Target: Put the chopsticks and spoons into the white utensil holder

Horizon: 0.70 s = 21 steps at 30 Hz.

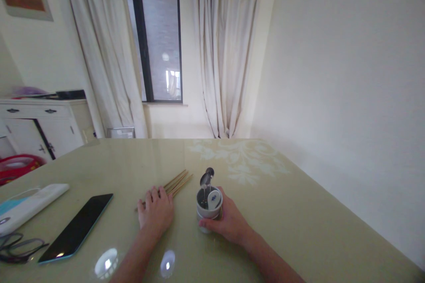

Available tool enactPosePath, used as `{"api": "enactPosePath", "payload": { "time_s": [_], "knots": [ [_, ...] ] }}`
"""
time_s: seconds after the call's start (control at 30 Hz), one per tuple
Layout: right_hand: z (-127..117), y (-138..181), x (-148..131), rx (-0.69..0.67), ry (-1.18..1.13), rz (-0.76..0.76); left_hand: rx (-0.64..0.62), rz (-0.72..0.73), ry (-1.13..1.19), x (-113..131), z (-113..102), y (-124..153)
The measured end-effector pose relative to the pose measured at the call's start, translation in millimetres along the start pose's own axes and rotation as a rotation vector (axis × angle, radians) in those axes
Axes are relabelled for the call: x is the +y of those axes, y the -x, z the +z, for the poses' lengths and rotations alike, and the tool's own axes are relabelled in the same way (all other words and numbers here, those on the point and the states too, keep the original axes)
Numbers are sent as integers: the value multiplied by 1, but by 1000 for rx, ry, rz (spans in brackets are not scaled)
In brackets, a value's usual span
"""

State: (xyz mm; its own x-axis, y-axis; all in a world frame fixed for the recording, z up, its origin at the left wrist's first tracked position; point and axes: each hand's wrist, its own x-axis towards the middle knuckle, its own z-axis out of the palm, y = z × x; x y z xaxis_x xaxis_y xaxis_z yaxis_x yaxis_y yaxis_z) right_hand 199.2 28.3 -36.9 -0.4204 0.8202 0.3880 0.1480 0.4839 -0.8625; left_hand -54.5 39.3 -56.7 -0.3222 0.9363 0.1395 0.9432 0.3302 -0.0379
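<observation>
A bundle of wooden chopsticks point(181, 180) lies on the table, its far tips fanned a little apart. Over the near part of it is my left hand point(156, 210), palm down with bent fingers closed on the sticks; the palm side is hidden. To the right, my right hand point(229, 221) is wrapped round a grey utensil cup point(201, 211), thumb across its near side. Metal spoons point(206, 180) stick up out of the cup, and a white spoon point(214, 199) with a small blue mark leans inside its rim. The cup is upright; whether its base touches the table I cannot tell.
The glossy, pale green table point(292, 230) reflects lamps near me. On the left lie a black tablet point(78, 225), a white power strip point(36, 205) and dark cables point(20, 247). Beyond are a white cabinet point(63, 119), a red basket point(20, 166) and curtains point(229, 53).
</observation>
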Motion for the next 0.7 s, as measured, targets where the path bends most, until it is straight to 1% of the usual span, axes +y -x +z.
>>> {"api": "enactPosePath", "payload": {
  "time_s": [0.07, 0.23, 0.33, 0.43, 0.57, 0.63, 0.7],
  "knots": [
    [0, 0, 0, 0, -7, -2, -2, 29, 18, -1, 1, 0],
    [0, -1, 0, -3, 11, -4, -21, -59, 84, -4, 0, -13],
    [1, -1, 2, 1, 19, 8, -27, -60, 89, -8, -1, -19],
    [2, -2, 5, 18, 26, 0, -35, -27, 92, -8, 2, -17],
    [3, -2, 4, 21, 26, -4, -12, 49, 96, -1, 10, -7],
    [3, -2, 2, 22, 34, 2, -6, 89, 116, 3, 9, -2],
    [2, -2, 0, 19, 42, 13, -3, 121, 152, 5, 3, -1]
  ]
}}
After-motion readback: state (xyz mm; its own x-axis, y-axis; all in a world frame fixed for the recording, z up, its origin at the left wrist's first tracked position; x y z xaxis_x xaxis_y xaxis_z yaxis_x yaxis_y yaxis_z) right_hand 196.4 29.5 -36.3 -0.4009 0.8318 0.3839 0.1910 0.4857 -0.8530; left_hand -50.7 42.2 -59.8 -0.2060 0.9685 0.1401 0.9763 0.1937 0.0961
